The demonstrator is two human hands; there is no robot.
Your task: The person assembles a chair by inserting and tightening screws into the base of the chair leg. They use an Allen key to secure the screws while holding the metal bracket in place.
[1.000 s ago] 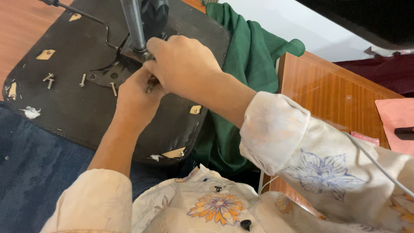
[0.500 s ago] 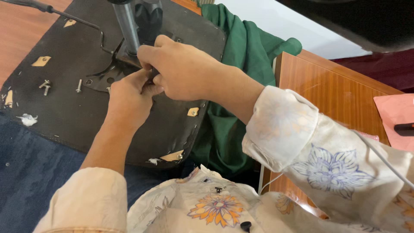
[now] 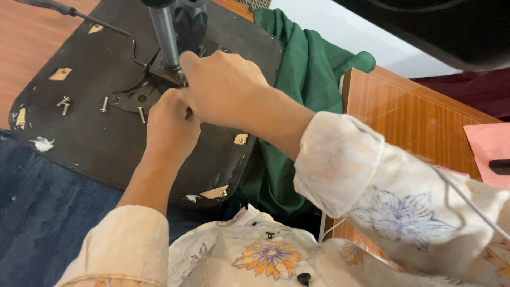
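Observation:
A black chair seat (image 3: 79, 143) lies upside down, its metal mechanism plate (image 3: 127, 98) and grey post (image 3: 163, 37) facing up. My left hand (image 3: 170, 127) is curled into a fist against the plate just below the post. My right hand (image 3: 226, 87) arches over it with fingers bent around something small and dark that stays hidden between the two hands. Several loose bolts (image 3: 103, 103) stand on the seat left of my hands.
A thin black lever (image 3: 79, 16) runs from the plate toward the top left. A green cloth (image 3: 303, 79) hangs between the seat and a wooden table (image 3: 419, 117). A pink sheet (image 3: 489, 143) lies at the right edge. Dark blue fabric (image 3: 42, 212) covers the lower left.
Both hands stay together at the base of the post. The right hand has shifted slightly over the left, and the view has drifted a little.

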